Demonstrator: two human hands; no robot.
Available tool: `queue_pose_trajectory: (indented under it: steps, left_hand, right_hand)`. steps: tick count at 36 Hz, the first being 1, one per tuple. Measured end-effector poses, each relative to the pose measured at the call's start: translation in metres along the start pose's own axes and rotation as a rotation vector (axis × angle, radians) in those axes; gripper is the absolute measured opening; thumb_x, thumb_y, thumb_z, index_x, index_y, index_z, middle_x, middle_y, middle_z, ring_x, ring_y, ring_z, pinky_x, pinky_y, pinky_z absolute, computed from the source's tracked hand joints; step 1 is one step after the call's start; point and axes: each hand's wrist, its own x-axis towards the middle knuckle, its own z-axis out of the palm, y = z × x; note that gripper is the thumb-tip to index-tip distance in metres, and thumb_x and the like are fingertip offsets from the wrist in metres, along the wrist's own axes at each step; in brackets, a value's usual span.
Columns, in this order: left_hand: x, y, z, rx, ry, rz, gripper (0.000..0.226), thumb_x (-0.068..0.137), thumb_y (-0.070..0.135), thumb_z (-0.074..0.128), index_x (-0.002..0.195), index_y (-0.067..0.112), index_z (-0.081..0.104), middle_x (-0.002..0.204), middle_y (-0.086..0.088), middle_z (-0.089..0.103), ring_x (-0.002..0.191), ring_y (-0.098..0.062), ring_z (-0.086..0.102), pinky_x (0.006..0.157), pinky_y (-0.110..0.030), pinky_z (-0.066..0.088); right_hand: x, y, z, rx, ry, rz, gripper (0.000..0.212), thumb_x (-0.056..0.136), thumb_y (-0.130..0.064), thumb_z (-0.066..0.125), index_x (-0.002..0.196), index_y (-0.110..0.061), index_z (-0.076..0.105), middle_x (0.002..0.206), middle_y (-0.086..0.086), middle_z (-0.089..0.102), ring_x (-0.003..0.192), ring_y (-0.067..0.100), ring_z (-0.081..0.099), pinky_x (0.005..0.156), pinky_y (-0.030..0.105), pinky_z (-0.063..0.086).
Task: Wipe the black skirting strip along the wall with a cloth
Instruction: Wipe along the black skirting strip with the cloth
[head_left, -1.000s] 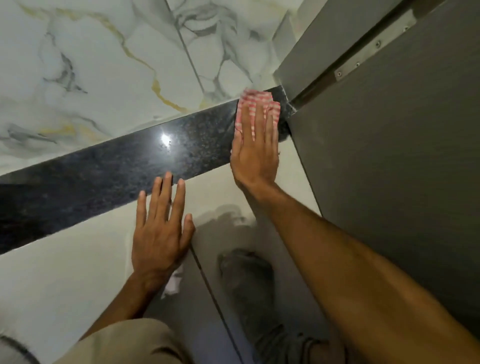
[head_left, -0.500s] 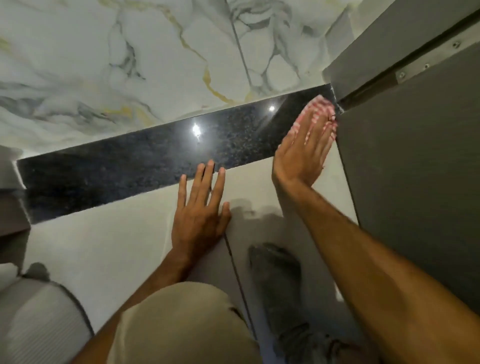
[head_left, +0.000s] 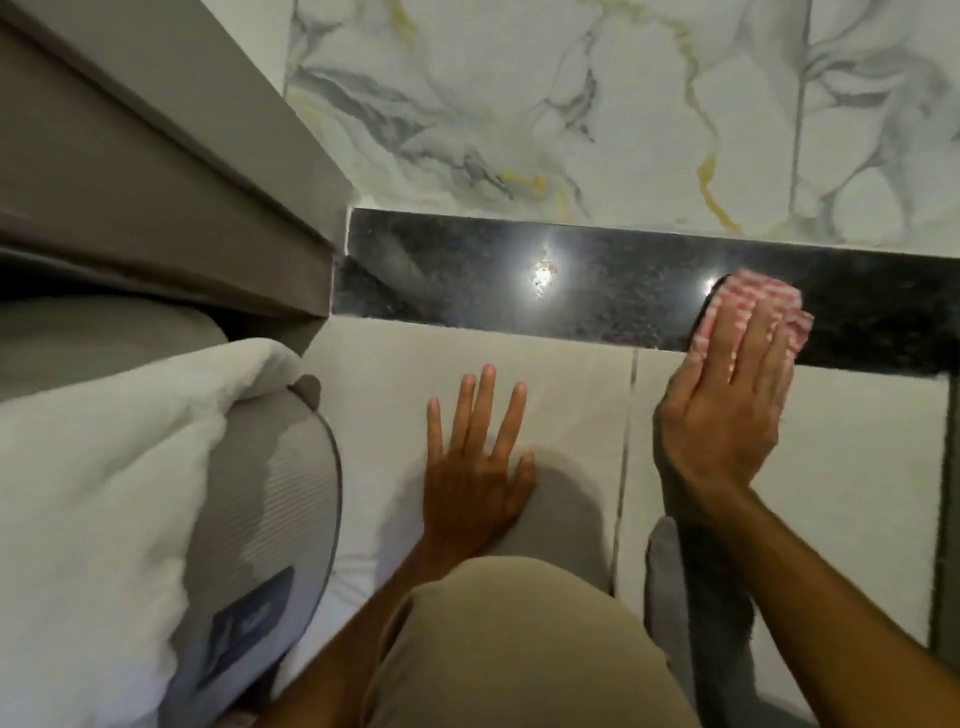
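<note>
The black polished skirting strip (head_left: 597, 283) runs along the foot of the marble-patterned wall, from a grey bed frame on the left to the right edge of view. A red-and-white checked cloth (head_left: 748, 306) lies flat against the strip near its right part. My right hand (head_left: 727, 405) presses the cloth to the strip with fingers straight and together. My left hand (head_left: 478, 467) rests palm down on the pale floor tile, fingers spread, holding nothing, a short way below the strip.
A grey bed frame (head_left: 156, 171) and a mattress with a white duvet (head_left: 104, 467) fill the left side. My bent knee in beige trousers (head_left: 509, 649) is at the bottom centre. A grey-socked foot (head_left: 696, 613) sits under my right forearm.
The view has swung left, away from the grey door, and the bed has come into sight. My right hand has slid the cloth left along the strip from the door corner.
</note>
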Motion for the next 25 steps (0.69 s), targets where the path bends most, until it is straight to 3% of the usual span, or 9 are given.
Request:
queue_pose_trajectory:
  steps: [3, 5, 11, 15, 17, 20, 23, 25]
  left_hand:
    - [-0.014, -0.021, 0.002, 0.036, 0.061, -0.119, 0.071, 0.106, 0.051, 0.040, 0.167, 0.016, 0.044, 0.177, -0.024, 0.031, 0.165, -0.046, 0.026, 0.132, -0.073, 0.020]
    - [-0.014, -0.025, 0.006, 0.025, 0.092, -0.212, 0.073, 0.107, 0.052, 0.037, 0.169, 0.015, 0.039, 0.179, -0.024, 0.026, 0.167, -0.045, 0.021, 0.135, -0.069, 0.011]
    - [-0.018, -0.028, 0.016, 0.092, 0.097, -0.196, 0.075, 0.110, 0.056, 0.041, 0.172, 0.016, 0.034, 0.181, -0.021, 0.022, 0.169, -0.044, 0.019, 0.136, -0.071, 0.011]
    - [-0.023, -0.031, 0.009, 0.089, 0.070, -0.222, 0.080, 0.105, 0.054, 0.048, 0.174, 0.016, 0.030, 0.182, -0.019, 0.017, 0.169, -0.038, 0.014, 0.136, -0.068, 0.018]
    - [-0.025, -0.049, 0.005, 0.088, 0.070, -0.196, 0.077, 0.106, 0.053, 0.045, 0.174, 0.019, 0.031, 0.181, -0.019, 0.020, 0.168, -0.038, 0.017, 0.134, -0.068, 0.023]
    - [-0.030, -0.077, -0.002, 0.071, 0.090, -0.204, 0.071, 0.111, 0.052, 0.030, 0.174, 0.018, 0.030, 0.182, -0.020, 0.020, 0.170, -0.040, 0.019, 0.136, -0.066, 0.018]
    - [-0.032, -0.085, -0.003, 0.050, 0.087, -0.221, 0.072, 0.111, 0.050, 0.027, 0.175, 0.016, 0.027, 0.183, -0.018, 0.016, 0.171, -0.037, 0.014, 0.139, -0.060, 0.009]
    - [-0.030, -0.084, -0.001, 0.053, 0.088, -0.211, 0.071, 0.112, 0.050, 0.027, 0.175, 0.016, 0.027, 0.183, -0.018, 0.017, 0.171, -0.037, 0.014, 0.140, -0.059, 0.007]
  right_hand:
    - [0.027, -0.049, -0.002, -0.006, -0.001, 0.085, 0.067, 0.121, -0.042, 0.019, 0.178, -0.011, 0.004, 0.187, 0.017, 0.003, 0.175, 0.039, 0.004, 0.145, 0.053, 0.008]
    - [0.043, -0.084, 0.001, -0.011, -0.071, 0.012, 0.066, 0.123, -0.041, 0.020, 0.178, -0.011, 0.000, 0.187, 0.017, -0.002, 0.175, 0.038, 0.000, 0.145, 0.051, 0.003]
    - [0.028, -0.156, 0.013, 0.011, -0.326, -0.624, 0.067, 0.121, -0.043, 0.023, 0.179, -0.020, -0.003, 0.187, 0.010, -0.012, 0.175, 0.030, -0.011, 0.145, 0.047, -0.006]
    - [-0.014, -0.133, 0.011, -0.055, -0.421, -0.856, 0.063, 0.120, -0.044, 0.015, 0.178, -0.025, -0.003, 0.187, 0.004, -0.014, 0.175, 0.024, -0.015, 0.144, 0.051, 0.004]
    - [-0.022, -0.117, 0.009, -0.023, -0.372, -0.808, 0.064, 0.119, -0.044, 0.019, 0.178, -0.027, 0.001, 0.187, 0.001, -0.010, 0.175, 0.023, -0.012, 0.145, 0.051, 0.006]
    - [-0.017, -0.119, 0.013, 0.036, -0.189, -0.604, 0.063, 0.120, -0.038, 0.029, 0.179, -0.024, 0.010, 0.188, 0.004, 0.002, 0.176, 0.026, -0.002, 0.145, 0.049, 0.008]
    - [-0.015, -0.164, 0.026, 0.064, -0.067, -0.245, 0.066, 0.119, -0.042, 0.027, 0.179, -0.019, 0.010, 0.188, 0.008, 0.005, 0.176, 0.028, 0.004, 0.145, 0.043, 0.003]
    - [-0.016, -0.204, 0.037, 0.076, -0.049, -0.143, 0.068, 0.119, -0.042, 0.024, 0.179, -0.014, 0.006, 0.188, 0.011, 0.004, 0.176, 0.031, 0.004, 0.146, 0.046, 0.006]
